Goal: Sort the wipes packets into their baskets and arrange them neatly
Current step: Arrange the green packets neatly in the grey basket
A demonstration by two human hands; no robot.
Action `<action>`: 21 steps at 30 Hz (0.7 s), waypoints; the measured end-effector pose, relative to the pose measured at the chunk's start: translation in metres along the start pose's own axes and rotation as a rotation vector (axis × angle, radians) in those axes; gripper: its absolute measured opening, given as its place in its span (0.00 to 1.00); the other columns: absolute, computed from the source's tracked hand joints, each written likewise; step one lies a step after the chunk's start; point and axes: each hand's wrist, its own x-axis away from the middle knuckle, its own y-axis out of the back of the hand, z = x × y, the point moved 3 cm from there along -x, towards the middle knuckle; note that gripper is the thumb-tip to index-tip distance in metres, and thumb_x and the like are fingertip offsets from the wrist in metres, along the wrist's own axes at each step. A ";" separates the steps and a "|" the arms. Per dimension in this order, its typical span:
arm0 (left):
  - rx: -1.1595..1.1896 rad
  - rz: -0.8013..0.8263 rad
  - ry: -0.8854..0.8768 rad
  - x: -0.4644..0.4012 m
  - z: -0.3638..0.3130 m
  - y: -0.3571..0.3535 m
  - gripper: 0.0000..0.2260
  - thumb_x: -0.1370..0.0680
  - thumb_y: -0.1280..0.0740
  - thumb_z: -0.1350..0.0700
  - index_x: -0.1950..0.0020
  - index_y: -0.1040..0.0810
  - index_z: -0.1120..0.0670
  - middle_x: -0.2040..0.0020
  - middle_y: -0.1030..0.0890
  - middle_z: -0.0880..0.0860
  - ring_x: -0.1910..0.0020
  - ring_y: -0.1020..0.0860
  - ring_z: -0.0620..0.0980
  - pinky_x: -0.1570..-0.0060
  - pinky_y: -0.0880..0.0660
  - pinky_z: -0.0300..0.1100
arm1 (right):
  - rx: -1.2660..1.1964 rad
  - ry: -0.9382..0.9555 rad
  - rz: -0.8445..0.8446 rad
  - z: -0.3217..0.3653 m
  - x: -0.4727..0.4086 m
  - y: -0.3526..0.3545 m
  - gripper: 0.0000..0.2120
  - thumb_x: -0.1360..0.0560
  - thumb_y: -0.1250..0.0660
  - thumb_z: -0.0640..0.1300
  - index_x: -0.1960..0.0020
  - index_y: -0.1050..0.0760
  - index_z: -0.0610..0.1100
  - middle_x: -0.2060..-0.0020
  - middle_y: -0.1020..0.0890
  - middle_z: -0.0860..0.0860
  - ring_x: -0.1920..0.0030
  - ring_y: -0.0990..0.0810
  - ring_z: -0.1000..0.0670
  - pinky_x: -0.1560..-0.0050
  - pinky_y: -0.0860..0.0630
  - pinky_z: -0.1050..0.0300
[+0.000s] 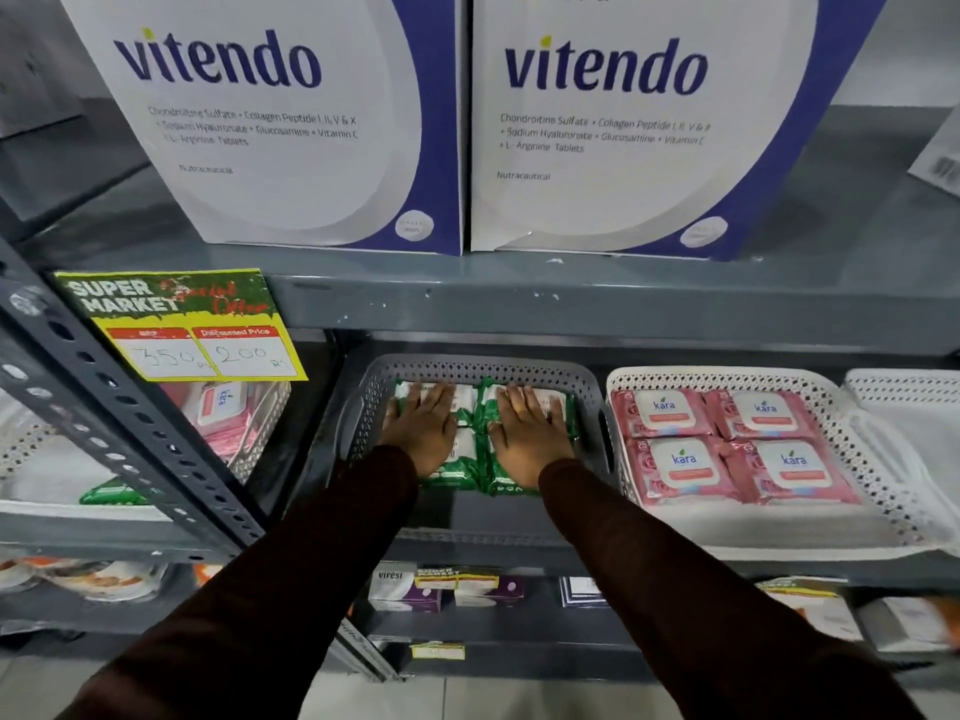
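Palms of left hand [422, 431] and right hand [524, 439] flat, fingers spread, half-hiding green wipes packets [470, 478] in grey basket [587, 392]

Upper shelf [571, 304] low over grey basket [374, 387]; entry from front only, upright [130, 433] blocks left.

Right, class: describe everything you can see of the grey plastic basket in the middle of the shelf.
The grey perforated plastic basket sits upright on the grey metal shelf, beside a white perforated basket of pink packets. It has lattice walls, rounded corners and a side handle slot. Green wipes packets lie flat inside, filling it. The left hand and right hand press flat on the packets.
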 end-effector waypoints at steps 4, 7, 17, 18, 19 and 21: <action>0.059 -0.076 -0.023 -0.002 0.005 -0.004 0.24 0.16 0.54 0.48 0.20 0.52 0.48 0.20 0.52 0.45 0.22 0.57 0.51 0.26 0.59 0.54 | -0.028 0.028 -0.051 -0.004 -0.005 -0.003 0.29 0.19 0.56 0.56 0.20 0.55 0.48 0.19 0.52 0.50 0.20 0.56 0.49 0.22 0.60 0.41; 0.074 -0.089 -0.026 -0.002 0.008 -0.007 0.23 0.16 0.53 0.48 0.20 0.48 0.47 0.20 0.49 0.44 0.21 0.55 0.50 0.26 0.59 0.53 | -0.048 0.061 -0.094 -0.006 -0.005 -0.006 0.27 0.18 0.55 0.55 0.21 0.48 0.49 0.21 0.44 0.50 0.20 0.50 0.48 0.22 0.56 0.40; -0.067 -0.004 0.036 -0.002 0.003 -0.005 0.24 0.16 0.55 0.48 0.20 0.54 0.50 0.20 0.54 0.46 0.22 0.58 0.53 0.25 0.59 0.53 | -0.178 -0.006 -0.036 0.001 -0.007 0.002 0.25 0.17 0.55 0.54 0.22 0.48 0.49 0.20 0.48 0.48 0.20 0.57 0.45 0.24 0.62 0.35; -0.085 0.008 0.058 0.000 -0.001 -0.003 0.25 0.16 0.55 0.47 0.20 0.53 0.51 0.20 0.54 0.47 0.21 0.58 0.53 0.25 0.59 0.54 | -0.233 -0.001 -0.036 0.000 -0.003 0.009 0.26 0.17 0.54 0.54 0.21 0.48 0.49 0.20 0.50 0.46 0.20 0.59 0.44 0.24 0.62 0.36; -0.081 -0.004 0.069 0.001 -0.010 -0.001 0.25 0.16 0.55 0.46 0.20 0.53 0.52 0.19 0.53 0.49 0.21 0.57 0.54 0.25 0.59 0.54 | -0.291 0.006 -0.072 -0.006 0.003 0.019 0.26 0.17 0.52 0.54 0.21 0.48 0.48 0.20 0.51 0.45 0.20 0.59 0.44 0.23 0.62 0.37; 0.027 -0.098 0.036 0.005 -0.046 0.001 0.26 0.16 0.53 0.47 0.20 0.51 0.55 0.20 0.50 0.54 0.21 0.54 0.55 0.24 0.57 0.53 | -0.362 0.032 -0.214 -0.027 0.023 0.044 0.25 0.17 0.49 0.51 0.22 0.45 0.48 0.20 0.49 0.46 0.20 0.57 0.44 0.22 0.60 0.41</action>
